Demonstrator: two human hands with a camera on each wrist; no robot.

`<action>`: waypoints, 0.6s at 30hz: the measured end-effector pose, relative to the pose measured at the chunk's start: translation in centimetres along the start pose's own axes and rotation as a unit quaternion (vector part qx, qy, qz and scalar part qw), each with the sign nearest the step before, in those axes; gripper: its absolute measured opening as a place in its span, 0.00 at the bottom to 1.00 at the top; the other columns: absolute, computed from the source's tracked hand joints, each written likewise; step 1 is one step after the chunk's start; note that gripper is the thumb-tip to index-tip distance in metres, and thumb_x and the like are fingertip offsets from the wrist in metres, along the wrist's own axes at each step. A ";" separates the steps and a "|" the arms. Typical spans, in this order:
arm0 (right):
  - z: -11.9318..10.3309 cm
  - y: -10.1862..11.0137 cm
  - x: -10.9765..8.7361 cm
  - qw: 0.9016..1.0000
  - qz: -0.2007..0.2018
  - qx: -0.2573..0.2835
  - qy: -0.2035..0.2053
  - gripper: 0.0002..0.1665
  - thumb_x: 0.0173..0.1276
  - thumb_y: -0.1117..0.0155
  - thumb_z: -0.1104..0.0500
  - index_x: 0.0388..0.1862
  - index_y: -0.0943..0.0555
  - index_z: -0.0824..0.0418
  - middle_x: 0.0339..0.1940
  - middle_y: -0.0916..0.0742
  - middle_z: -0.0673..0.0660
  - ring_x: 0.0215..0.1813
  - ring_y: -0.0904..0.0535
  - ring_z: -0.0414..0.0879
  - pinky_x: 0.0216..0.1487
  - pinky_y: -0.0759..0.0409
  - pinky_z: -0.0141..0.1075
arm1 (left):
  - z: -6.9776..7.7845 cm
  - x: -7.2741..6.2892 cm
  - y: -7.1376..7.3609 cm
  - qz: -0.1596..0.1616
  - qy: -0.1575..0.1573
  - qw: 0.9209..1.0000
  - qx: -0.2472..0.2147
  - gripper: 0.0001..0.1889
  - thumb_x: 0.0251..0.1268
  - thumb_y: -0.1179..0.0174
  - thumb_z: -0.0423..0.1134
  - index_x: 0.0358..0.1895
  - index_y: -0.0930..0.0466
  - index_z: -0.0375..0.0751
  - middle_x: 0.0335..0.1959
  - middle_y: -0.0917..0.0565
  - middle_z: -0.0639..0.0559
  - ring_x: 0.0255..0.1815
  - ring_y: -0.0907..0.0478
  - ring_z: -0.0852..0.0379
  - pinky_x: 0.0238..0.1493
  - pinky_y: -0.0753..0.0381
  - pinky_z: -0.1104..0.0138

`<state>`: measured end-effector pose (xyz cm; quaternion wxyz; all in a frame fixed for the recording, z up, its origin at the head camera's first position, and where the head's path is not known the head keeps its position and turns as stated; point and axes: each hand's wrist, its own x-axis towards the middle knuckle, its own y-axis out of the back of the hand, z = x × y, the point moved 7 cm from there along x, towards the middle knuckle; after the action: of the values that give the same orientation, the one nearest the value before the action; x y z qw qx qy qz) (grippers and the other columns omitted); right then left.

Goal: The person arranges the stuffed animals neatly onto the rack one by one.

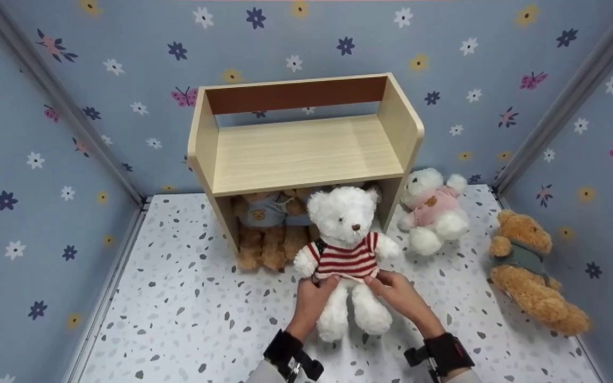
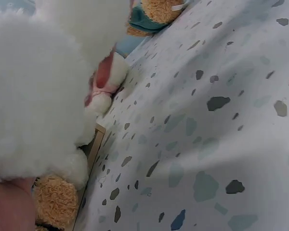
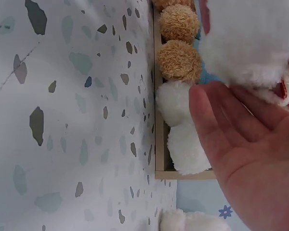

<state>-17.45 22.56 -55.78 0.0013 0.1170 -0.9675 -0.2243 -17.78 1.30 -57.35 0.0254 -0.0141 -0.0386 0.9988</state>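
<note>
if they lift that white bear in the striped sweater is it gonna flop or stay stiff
The white bear probably flops: its plush legs hang loose below both hands' grip at the sweater hem. It looks light for its size. The fuzzy fur likely won't slip.

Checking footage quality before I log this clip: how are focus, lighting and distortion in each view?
Head view: evenly lit, sharp, soft shadow under the shelf, walls bent by the wide lens. Left wrist view: white bear fills the left side as a bright, featureless blur. Right wrist view: right hand looms close and soft; floor specks stay fairly clear.
</note>
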 end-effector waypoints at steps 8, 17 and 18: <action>-0.2 0.4 0.0 1.000 0.005 -0.010 -0.018 0.23 0.80 0.41 0.47 0.56 0.16 0.65 0.47 0.12 0.59 0.46 0.15 0.49 0.47 0.16 0.42 | 0.5 0.2 0.4 0.009 -0.001 1.000 0.011 0.17 0.66 0.31 0.38 0.53 0.19 0.34 0.42 0.16 0.50 0.45 0.20 0.57 0.50 0.21 0.65; -3.1 1.2 0.8 0.993 0.079 0.088 0.013 0.32 0.75 0.34 0.57 0.74 0.28 0.67 0.61 0.16 0.63 0.58 0.16 0.55 0.53 0.16 0.39 | 2.0 0.7 -0.3 -0.034 -0.026 0.999 -0.008 0.20 0.71 0.34 0.42 0.60 0.21 0.36 0.52 0.15 0.49 0.53 0.19 0.55 0.56 0.21 0.63; -3.6 1.4 0.9 0.992 0.084 0.087 0.024 0.30 0.75 0.33 0.57 0.72 0.26 0.66 0.59 0.15 0.62 0.57 0.15 0.54 0.52 0.16 0.38 | 2.4 0.7 -0.4 -0.035 -0.033 0.999 -0.003 0.19 0.71 0.34 0.43 0.59 0.20 0.36 0.51 0.15 0.49 0.51 0.19 0.55 0.55 0.21 0.64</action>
<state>-18.46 21.97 -51.96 0.0329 0.0401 -0.9894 -0.1359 -18.57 1.60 -54.98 0.0595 0.0201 -0.0431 0.9971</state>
